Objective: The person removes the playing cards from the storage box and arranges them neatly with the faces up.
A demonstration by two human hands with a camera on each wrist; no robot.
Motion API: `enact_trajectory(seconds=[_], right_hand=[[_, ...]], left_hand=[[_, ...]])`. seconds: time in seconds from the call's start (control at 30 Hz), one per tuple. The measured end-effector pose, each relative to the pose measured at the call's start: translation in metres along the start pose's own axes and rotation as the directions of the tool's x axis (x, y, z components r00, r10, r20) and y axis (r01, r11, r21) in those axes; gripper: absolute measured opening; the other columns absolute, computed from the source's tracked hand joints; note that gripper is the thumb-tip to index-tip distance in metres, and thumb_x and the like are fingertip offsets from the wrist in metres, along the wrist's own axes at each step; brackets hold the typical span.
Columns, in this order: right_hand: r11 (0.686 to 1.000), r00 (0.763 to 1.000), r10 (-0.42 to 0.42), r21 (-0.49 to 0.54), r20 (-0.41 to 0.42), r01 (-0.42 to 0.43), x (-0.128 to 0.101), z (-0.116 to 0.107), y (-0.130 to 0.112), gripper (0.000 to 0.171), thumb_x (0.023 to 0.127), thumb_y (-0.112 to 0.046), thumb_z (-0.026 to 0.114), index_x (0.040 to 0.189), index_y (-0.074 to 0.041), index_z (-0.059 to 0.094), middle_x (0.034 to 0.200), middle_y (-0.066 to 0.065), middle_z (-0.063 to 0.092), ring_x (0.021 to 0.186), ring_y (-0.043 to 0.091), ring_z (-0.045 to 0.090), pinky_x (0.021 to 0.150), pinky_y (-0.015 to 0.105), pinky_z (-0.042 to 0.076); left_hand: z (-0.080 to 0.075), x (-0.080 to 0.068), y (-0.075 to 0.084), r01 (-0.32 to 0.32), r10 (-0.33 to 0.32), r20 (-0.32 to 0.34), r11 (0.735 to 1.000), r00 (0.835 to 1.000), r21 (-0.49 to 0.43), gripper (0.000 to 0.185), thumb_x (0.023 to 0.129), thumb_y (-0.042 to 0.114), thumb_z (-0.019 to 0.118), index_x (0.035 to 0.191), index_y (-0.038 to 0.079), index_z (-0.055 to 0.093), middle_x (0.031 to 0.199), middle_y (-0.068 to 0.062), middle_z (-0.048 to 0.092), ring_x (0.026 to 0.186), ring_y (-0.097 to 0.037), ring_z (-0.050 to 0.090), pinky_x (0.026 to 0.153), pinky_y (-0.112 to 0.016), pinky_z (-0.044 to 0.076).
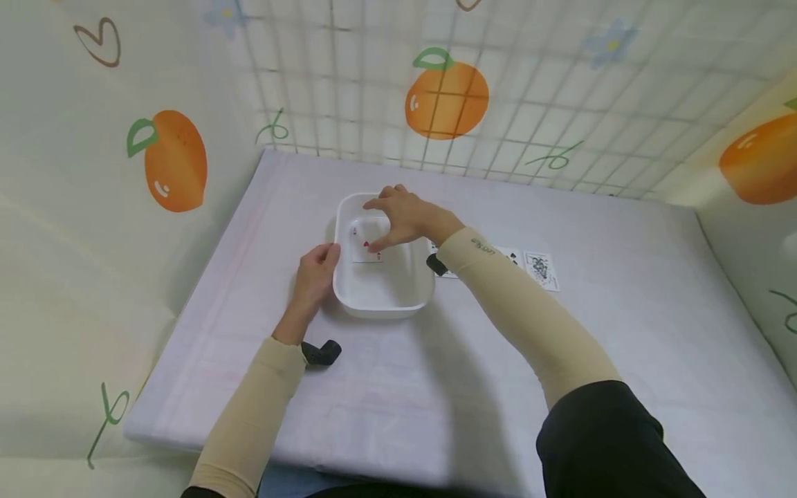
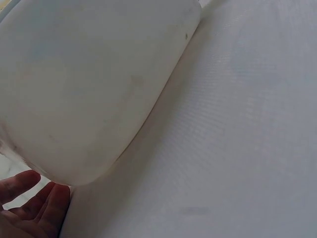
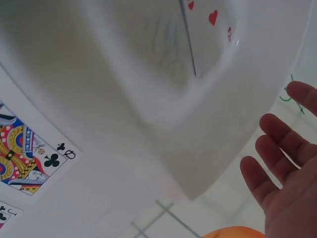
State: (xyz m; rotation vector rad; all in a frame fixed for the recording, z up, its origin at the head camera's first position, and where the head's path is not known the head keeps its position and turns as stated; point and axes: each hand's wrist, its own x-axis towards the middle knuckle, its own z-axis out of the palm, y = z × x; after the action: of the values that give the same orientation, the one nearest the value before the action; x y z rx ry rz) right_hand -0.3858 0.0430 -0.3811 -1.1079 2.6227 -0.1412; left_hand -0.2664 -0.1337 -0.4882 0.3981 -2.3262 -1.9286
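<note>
A white plastic basin (image 1: 382, 297) stands on the cloth-covered table, and a playing card with red hearts (image 1: 360, 252) lies inside it. My left hand (image 1: 316, 273) holds the basin's left rim between thumb and fingers; in the left wrist view its fingertips meet the basin's lower corner. Over the basin's far part hovers my right hand (image 1: 405, 218), fingers spread and thumb pointing down near the card. In the right wrist view the right fingers (image 3: 277, 148) extend beside the basin's rim with nothing held. The hand hides part of the basin's interior in the head view.
Right of the basin lies a row of playing cards, partly under my right forearm, including a queen of clubs (image 3: 25, 158) and a black-and-white figure card (image 1: 540, 270). Behind the table (image 1: 623, 311) hangs a wire grid (image 1: 529, 104) before fruit-patterned cloth.
</note>
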Motion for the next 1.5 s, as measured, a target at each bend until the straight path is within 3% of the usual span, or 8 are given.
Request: enact_trajectory(seconds=[0.33,0.6,0.77,1.23,1.5], right_hand=[[0.999,0.999,-0.028,-0.038,0.039,0.030,0.016,0.007,-0.014,0.086,0.077,-0.059,0.071,0.147,-0.016,0.047,0.140,0.014,0.046,0.125,0.031,0.038,0.100,0.049,0.040],[1.000,0.997,0.015,-0.015,0.072,-0.014,0.025,0.016,-0.015,0.085,0.077,-0.058,0.074,0.147,-0.018,0.047,0.141,0.013,0.045,0.127,0.032,0.037,0.100,0.054,0.040],[0.999,0.996,0.015,-0.030,0.092,-0.012,0.030,0.023,-0.016,0.084,0.075,-0.056,0.076,0.146,-0.018,0.049,0.133,0.013,0.047,0.120,0.030,0.038,0.097,0.050,0.041],[0.998,0.989,0.037,-0.052,0.141,-0.030,0.043,0.037,-0.013,0.088,0.072,-0.055,0.082,0.144,-0.016,0.050,0.128,0.013,0.046,0.115,0.027,0.036,0.101,0.047,0.035],[0.997,0.990,0.057,-0.062,0.129,-0.050,0.051,0.040,-0.008,0.088,0.071,-0.054,0.083,0.140,-0.009,0.053,0.123,0.012,0.046,0.115,0.026,0.036,0.102,0.046,0.035]], left_hand=[[-0.001,0.002,-0.003,0.006,-0.006,0.021,1.000,1.000,-0.008,0.047,0.101,0.042,0.051,0.130,0.006,0.061,0.122,-0.014,0.065,0.107,-0.028,0.062,0.092,-0.041,0.051],[-0.001,0.002,0.000,-0.002,0.002,0.006,1.000,1.000,-0.005,0.045,0.101,0.037,0.052,0.130,0.004,0.061,0.123,-0.017,0.064,0.108,-0.030,0.062,0.091,-0.041,0.051],[-0.002,0.002,0.000,-0.014,0.014,0.004,1.000,1.000,-0.001,0.045,0.101,0.037,0.052,0.129,0.003,0.062,0.120,-0.018,0.065,0.104,-0.031,0.064,0.088,-0.041,0.053],[-0.004,0.004,-0.001,-0.019,0.019,-0.004,1.000,1.000,-0.011,0.042,0.101,0.035,0.054,0.126,0.004,0.064,0.119,-0.017,0.067,0.106,-0.030,0.064,0.091,-0.042,0.051],[-0.005,0.004,-0.002,-0.029,0.029,0.007,0.999,1.000,-0.017,0.043,0.101,0.036,0.053,0.127,0.003,0.063,0.117,-0.016,0.067,0.103,-0.029,0.064,0.089,-0.041,0.052]])
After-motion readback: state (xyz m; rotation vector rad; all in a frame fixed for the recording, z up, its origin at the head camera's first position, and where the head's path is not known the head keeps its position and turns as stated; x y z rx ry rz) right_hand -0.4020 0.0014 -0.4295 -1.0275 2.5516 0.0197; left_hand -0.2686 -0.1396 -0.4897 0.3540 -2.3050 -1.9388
